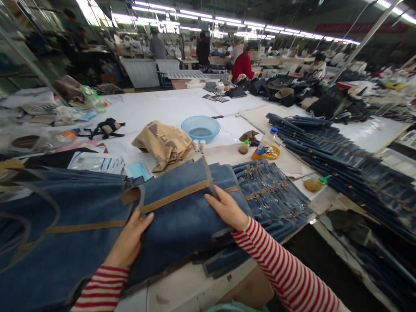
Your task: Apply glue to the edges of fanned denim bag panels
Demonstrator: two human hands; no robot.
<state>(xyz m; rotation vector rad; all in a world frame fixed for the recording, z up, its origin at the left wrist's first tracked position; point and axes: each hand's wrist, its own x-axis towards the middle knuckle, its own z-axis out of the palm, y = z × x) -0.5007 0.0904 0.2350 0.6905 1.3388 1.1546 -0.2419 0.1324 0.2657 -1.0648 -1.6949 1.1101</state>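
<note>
The blue piece [182, 225] with a brown strip [177, 197] is in the middle, at the near side, between both hands. The left hand [128, 238] holds its left edge, thumb on top. The right hand [227, 209] pinches its right edge, thumb and first finger close together. I cannot see all the fingers underneath.

The piece looks soft and bendy, a bit thick, and not likely to break. It may be floppy, so holding both side edges seems good. It looks light enough for two hands.

More blue pieces [87, 247] lie to the left. The white tabletop [152, 102] looks flat, with a blue bowl [200, 128] farther back. The room is big, with long lights [195, 14] and people working far away.
</note>
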